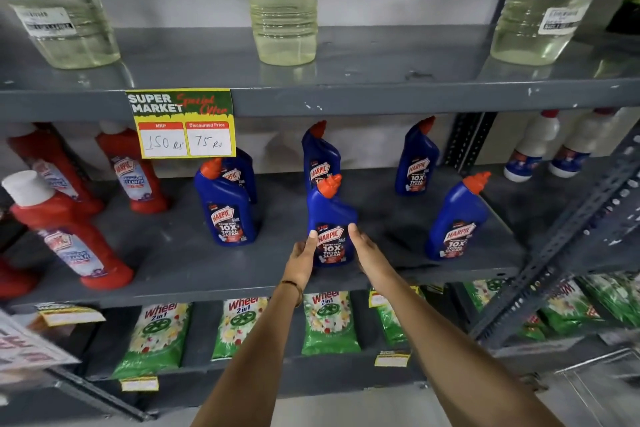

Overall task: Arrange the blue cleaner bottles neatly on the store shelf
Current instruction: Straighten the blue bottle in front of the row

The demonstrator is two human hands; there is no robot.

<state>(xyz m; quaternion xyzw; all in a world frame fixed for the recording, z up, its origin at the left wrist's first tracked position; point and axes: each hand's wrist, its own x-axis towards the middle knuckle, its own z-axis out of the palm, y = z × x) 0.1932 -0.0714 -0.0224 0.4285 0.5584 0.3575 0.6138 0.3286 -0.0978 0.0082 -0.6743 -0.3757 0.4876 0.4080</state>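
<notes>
So you're clasping the glossy blue bottle (330,236) between left hand (302,258) and right hand (367,251), upright on the grey shelf (173,253).

The scene was lit evenly and rather softly from above and in front, moderately bright, with no hard glare. The grey metal middle shelf (381,218) carried faint, diffuse shadows behind the blue angled-neck cleaner bottles with orange caps (228,208). The clear plastic bleach bottles of pale yellow liquid (284,10) cast dim reflections on the glossy grey upper shelf (381,55). Focus was sharpest near the centre; the labels at the top corners and the white printed sheet at the lower left edge (24,347) were smeared. Wide-angle distortion bowed the shelf edges and tilted the outer bottles outward.
</notes>
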